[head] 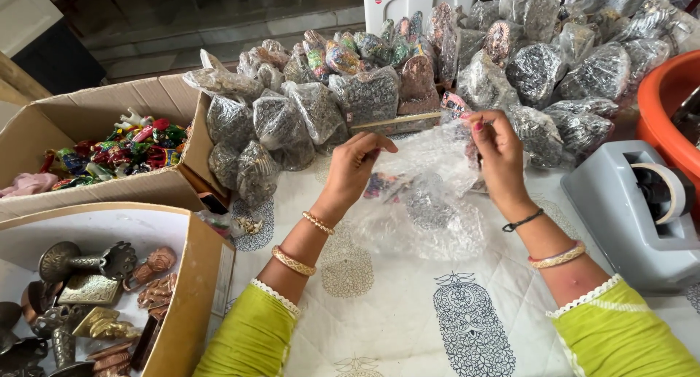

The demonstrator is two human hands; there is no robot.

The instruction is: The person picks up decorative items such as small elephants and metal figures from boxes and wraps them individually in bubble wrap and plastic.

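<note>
I am looking down at my two hands, which are holding a sheet of clear bubble wrap (426,195) up over the table (379,319). My left hand (355,169) is gripping the sheet's left edge, fingers curled and pinched closed on the plastic. My right hand (498,154) is pinching the upper right part of the sheet, thumb and fingers closed on it. The bubble wrap is hanging between my hands and draping down toward the table's white cloth with dark block-printed motifs. Through the plastic, just right of my left hand, a small colourful item (383,184) is showing, though I cannot tell exactly what it is.

Just beyond my hands, a large heap of bubble-wrapped bundles (364,100) is stretching across the far side of the table. To the left of my left hand, an open cardboard box (87,114) is holding brightly coloured small figures. Nearer to me on that side, a second box (197,275) is holding brass and copper-toned metal pieces. To the right of my right hand, a grey tape dispenser (634,209) is sitting on the table, and behind it the rim of an orange tub (660,92) is showing.
</note>
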